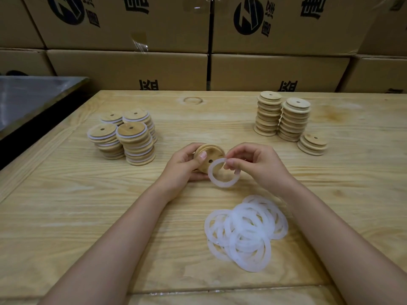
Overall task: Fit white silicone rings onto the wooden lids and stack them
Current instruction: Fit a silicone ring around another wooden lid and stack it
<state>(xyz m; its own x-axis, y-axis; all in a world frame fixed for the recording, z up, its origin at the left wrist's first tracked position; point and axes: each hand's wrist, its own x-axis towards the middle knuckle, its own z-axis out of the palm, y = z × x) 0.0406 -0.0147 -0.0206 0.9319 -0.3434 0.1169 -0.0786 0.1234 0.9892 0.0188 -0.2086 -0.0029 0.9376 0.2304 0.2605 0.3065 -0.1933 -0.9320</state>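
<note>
My left hand [184, 165] grips a round wooden lid [211, 153] with a small hole, tilted toward me above the table's middle. My right hand [253, 164] pinches a white silicone ring [221, 181] by its upper edge, and the ring hangs just in front of the lid, overlapping its lower right side. A loose pile of white rings [246, 231] lies on the table near me, under my right forearm's left side. Stacks of lids with white rings fitted [126, 138] stand at the left. Stacks of bare wooden lids [284, 117] stand at the back right.
The wooden table [88, 205] spreads across the view. Printed cardboard boxes [198, 40] form a wall right behind its far edge. A dark metal surface [28, 100] adjoins the table at the back left. A short stack of bare lids [312, 144] sits apart at the right.
</note>
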